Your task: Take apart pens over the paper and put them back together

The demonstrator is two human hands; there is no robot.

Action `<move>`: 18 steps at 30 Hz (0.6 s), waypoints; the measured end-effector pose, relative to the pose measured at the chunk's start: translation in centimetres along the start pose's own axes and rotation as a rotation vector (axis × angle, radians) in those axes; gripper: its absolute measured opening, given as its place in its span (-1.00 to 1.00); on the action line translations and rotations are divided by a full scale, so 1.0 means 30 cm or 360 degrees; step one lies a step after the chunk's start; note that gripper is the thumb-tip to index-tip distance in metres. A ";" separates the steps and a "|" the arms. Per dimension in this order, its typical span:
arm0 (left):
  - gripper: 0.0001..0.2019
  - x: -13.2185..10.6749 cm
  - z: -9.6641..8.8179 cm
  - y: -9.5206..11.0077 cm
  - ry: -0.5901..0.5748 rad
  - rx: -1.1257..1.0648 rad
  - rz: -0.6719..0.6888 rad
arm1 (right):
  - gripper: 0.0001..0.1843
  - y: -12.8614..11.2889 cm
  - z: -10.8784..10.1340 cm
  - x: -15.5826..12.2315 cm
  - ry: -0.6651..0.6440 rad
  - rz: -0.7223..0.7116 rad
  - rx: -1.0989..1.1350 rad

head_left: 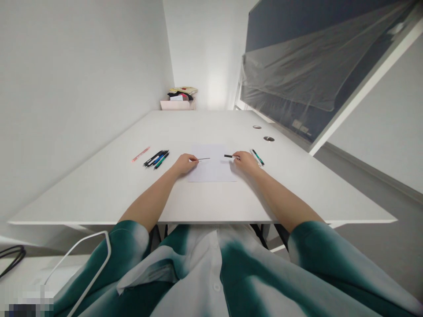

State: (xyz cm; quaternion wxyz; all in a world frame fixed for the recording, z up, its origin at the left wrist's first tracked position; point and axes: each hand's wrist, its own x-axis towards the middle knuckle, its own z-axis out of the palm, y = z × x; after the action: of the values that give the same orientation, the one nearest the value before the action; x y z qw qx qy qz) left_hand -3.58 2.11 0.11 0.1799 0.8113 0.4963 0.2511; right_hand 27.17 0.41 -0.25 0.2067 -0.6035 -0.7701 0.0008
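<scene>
The person sits at the near side of a white bench, both forearms laid out over it, and the two hands face each other across a white sheet of paper. The left hand is at the sheet's left edge, its fingers drawn together in a narrow pinch on a thin dark rod. The rod juts out from the fingertips toward the middle of the paper, lying nearly level.

The right hand is at the sheet's right edge, curled, with thumb and fingers closed on a short dark piece that points back toward the left hand. It looks like part of a pen, though from here it is too small for me to be sure. The ends of rod and piece are apart, with bare paper between them. I cannot tell whether either hand rests its weight on the sheet.

Just beyond the right hand lies a green-and-black pen, slanted, with a pale, slim item right beside it. Over to the left of the left hand, a bunch of dark, blue and green pens lies side by side, and farther left is a slim pinkish strip.
</scene>
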 end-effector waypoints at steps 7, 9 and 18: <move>-0.76 -0.013 0.027 0.042 -0.0069 0.0011 0.0051 | -0.63 -0.037 0.038 0.004 0.0041 -0.0010 0.0121; -0.77 -0.018 0.036 0.069 -0.0099 0.0047 0.0131 | -0.65 -0.071 0.063 0.006 0.0066 -0.0146 0.0187; -0.79 -0.021 0.050 0.081 -0.0134 0.0235 0.0288 | -0.71 -0.128 0.096 0.012 -0.0081 -0.0213 0.0157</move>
State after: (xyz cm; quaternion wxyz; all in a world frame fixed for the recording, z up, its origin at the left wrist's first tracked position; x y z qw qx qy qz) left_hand -1.23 0.40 0.08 0.1169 0.8737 0.4301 0.1948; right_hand 22.61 0.41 -1.81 0.2160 -0.5397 -0.8127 0.0402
